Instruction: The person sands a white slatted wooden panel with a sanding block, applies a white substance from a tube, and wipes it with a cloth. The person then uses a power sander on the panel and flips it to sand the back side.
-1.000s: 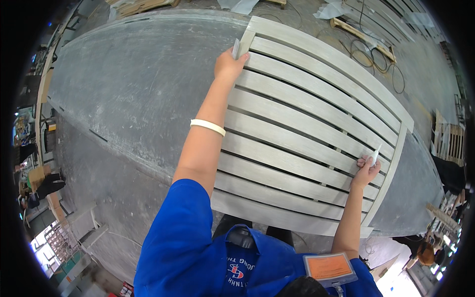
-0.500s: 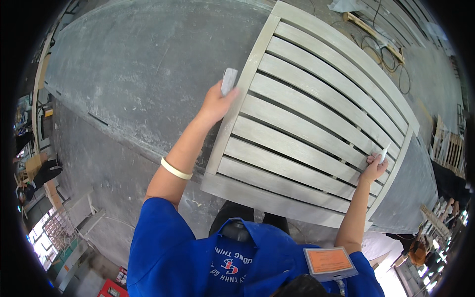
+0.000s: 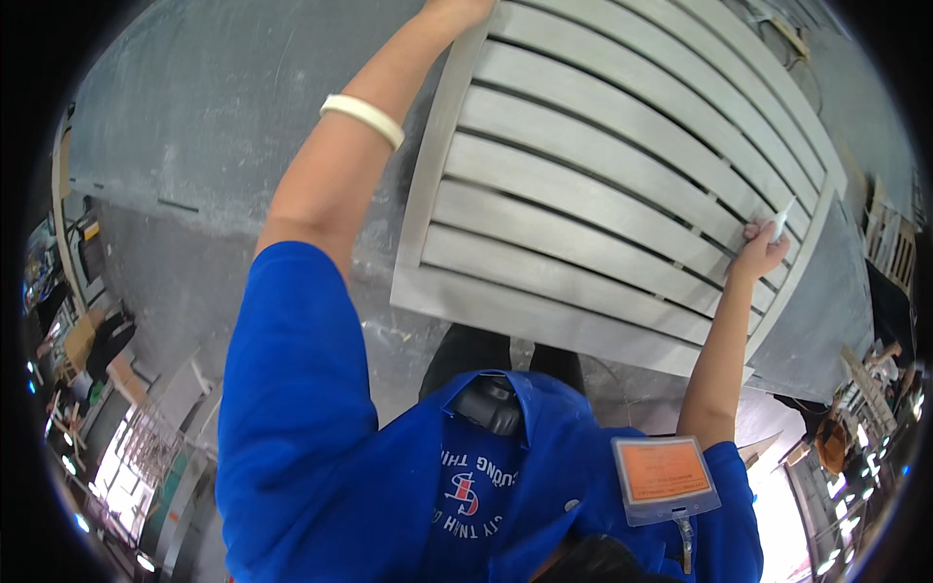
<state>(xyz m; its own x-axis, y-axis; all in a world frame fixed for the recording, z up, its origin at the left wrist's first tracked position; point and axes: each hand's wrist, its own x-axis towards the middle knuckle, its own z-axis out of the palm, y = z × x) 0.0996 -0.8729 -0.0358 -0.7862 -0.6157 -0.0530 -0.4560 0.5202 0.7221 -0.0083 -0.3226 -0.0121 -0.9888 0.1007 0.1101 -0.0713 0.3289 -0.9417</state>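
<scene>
A long grey table [image 3: 243, 117] is filling the workshop space before a worker, its top showing pale scuffs and marks. On it, a pale grey slatted panel [image 3: 573, 141] is lying flat, one long side facing the worker's body, with bare tabletop showing beyond both ends. The worker is wearing a short-sleeved blue shirt [image 3: 301, 418]. The left hand [image 3: 459, 12] is meeting the upper rim of the view beside the panel's left end rail; its fingers are falling outside the picture, so whether it is open or gripping anything cannot be told. The right hand [image 3: 760, 258] is resting over the slats near the panel's right end, its fingers curling into a grip. An orange badge [image 3: 665, 476] is hanging in a clear holder at the chest. A cream wristband [image 3: 363, 115] is circling the left forearm. Smallest, a white tube-like item [image 3: 780, 223] with a narrow tip is poking up from the right hand's grasp.
</scene>
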